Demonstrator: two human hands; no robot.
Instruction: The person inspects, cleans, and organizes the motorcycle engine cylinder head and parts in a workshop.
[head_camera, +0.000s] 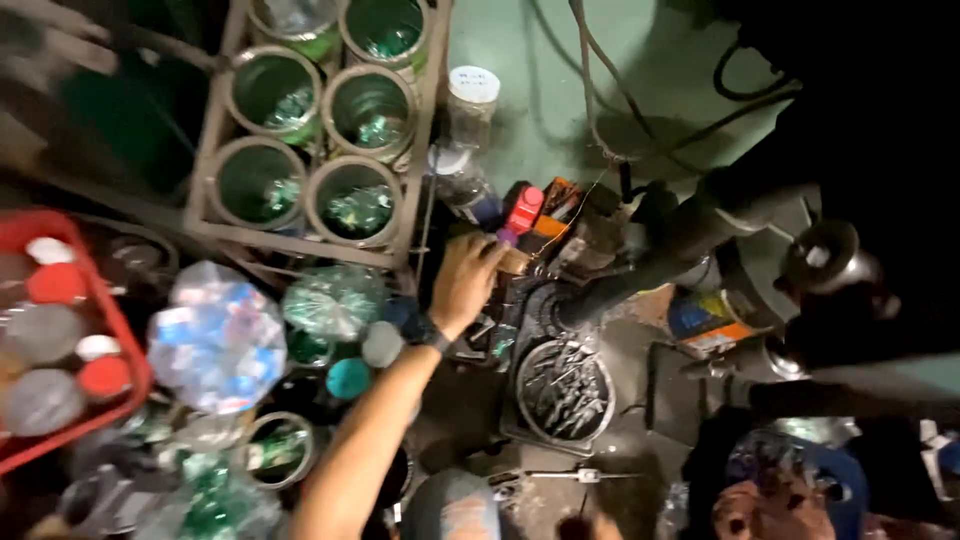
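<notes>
The cans (355, 195) in the upper left look like dull metal, set in a matt, worn metal rack (210, 150). The crate (120, 330) at the left edge is glossy red plastic. The bags (215, 340) beside it are shiny, crinkled clear plastic. The bowl (565, 390) at lower centre is metal, full of dark, rough metal bits. The floor (520, 110) at top centre is matt green.

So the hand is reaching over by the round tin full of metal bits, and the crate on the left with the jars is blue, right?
Not quite. In the head view the crate on the left is red, not blue. The rest holds: the hand reaches out near the round tin full of metal bits, and the crate does hold capped jars.
</notes>
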